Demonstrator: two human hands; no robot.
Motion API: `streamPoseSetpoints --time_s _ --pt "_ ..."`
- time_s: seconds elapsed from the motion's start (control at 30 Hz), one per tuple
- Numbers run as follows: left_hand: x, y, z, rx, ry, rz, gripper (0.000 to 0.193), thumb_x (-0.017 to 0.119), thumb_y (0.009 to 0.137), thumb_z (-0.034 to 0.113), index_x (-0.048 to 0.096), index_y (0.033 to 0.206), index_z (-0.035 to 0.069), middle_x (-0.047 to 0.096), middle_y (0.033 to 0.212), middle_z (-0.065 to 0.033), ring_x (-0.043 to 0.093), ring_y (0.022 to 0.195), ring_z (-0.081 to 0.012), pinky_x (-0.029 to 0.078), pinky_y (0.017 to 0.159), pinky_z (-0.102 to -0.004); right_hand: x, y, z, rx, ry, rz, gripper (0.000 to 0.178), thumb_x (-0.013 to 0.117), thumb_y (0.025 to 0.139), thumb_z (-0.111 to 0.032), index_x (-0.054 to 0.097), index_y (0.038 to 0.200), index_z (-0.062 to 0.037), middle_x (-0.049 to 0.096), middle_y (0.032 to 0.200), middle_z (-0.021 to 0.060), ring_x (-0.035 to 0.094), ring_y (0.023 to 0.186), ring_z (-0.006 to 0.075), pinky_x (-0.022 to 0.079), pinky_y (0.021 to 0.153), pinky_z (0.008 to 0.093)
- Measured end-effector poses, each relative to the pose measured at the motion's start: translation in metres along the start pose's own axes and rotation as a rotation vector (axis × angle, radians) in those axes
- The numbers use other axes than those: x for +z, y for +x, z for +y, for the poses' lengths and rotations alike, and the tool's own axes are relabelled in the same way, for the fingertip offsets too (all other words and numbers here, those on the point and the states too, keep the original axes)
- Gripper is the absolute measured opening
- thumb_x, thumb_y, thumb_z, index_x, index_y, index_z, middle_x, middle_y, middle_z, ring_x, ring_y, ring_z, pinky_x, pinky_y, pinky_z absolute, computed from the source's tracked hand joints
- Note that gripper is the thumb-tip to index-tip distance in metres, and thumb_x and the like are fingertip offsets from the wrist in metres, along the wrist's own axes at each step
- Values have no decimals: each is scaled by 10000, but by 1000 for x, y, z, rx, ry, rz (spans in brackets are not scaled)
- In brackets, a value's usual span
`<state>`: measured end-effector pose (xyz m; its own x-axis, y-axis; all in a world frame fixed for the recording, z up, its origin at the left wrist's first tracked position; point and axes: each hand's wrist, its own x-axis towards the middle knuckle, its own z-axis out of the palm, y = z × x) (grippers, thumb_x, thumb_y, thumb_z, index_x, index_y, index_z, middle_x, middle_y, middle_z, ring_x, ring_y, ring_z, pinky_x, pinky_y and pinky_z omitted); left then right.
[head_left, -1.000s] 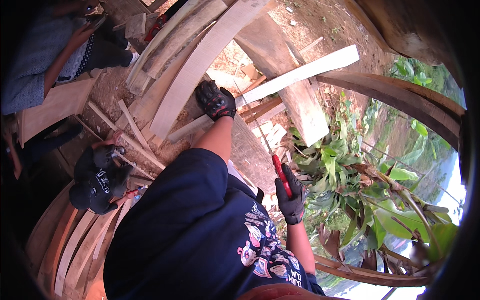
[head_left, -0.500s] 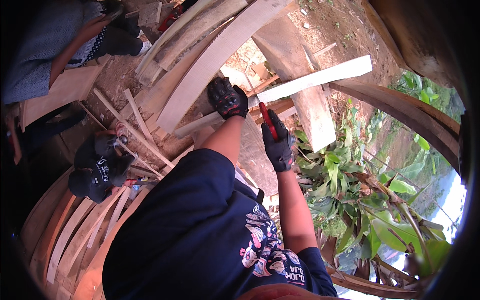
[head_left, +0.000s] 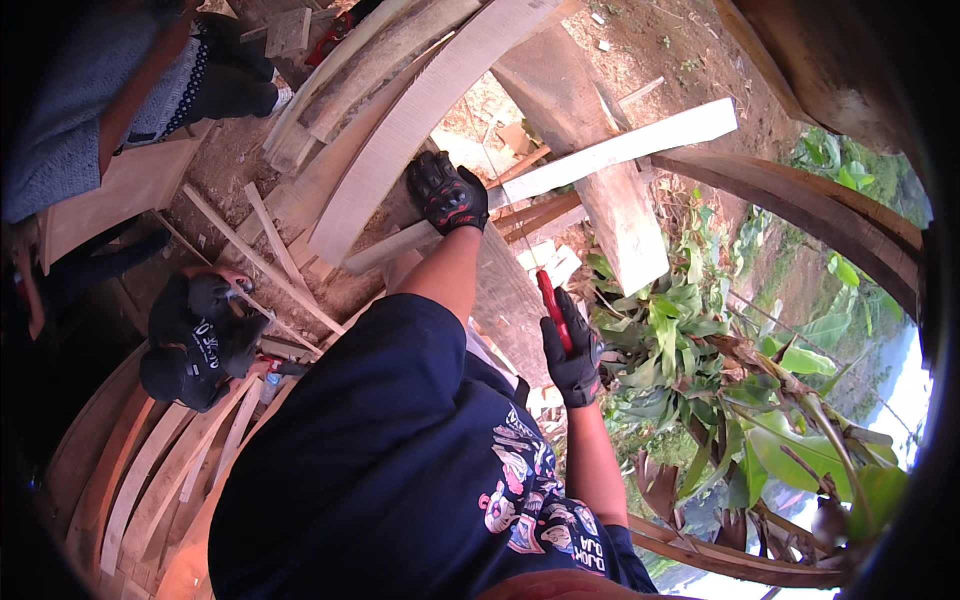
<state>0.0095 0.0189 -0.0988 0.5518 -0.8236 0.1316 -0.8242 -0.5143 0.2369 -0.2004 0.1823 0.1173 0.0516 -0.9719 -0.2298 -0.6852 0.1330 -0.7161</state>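
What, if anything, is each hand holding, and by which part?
Right hand: the saw, by its red handle. Left hand: lies on the beam; whether it grips cannot be told.

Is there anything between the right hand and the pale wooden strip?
Nothing visible is in the way: only the red-handled saw, held in the right hand, spans the gap to the pale wooden strip.

head-worn fisheye, facing down, fairly near

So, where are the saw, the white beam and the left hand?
Saw (head_left: 549, 299): head view, on its red handle.
White beam (head_left: 620, 153): head view, midway along its face.
Left hand (head_left: 449, 194): head view, on its gloved back.
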Motion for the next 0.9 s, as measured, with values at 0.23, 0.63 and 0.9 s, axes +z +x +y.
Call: streamPoseSetpoints --time_s 0.23,0.63,0.9 --pt "-2 1 3 3 7 15 482 684 980 302 636 1410 92 581 1513 -186 469 1492 -405 357 1272 -579 -61 -73 -26 66 -3 5 488 767 996 -144 669 1454 -8 750 1333 251 763 1199 376 601 1001 442" --pt "-9 -1 1 -62 -24 -152 546 581 1031 353 613 1513 98 510 1614 -173 372 1563 -403 217 1335 -578 73 126 -23 -13 -42 -26 489 673 1040 -285 658 1474 -61 745 1315 245 749 1146 435 604 965 495" --pt "-3 -2 -3 -40 -43 -127 543 567 1037 350 605 1518 100 508 1617 -173 357 1571 -405 196 1340 -577 89 147 -8 -66 -19 12 495 654 1058 -332 651 1485 -80 759 1278 244 756 1115 447 603 924 521"
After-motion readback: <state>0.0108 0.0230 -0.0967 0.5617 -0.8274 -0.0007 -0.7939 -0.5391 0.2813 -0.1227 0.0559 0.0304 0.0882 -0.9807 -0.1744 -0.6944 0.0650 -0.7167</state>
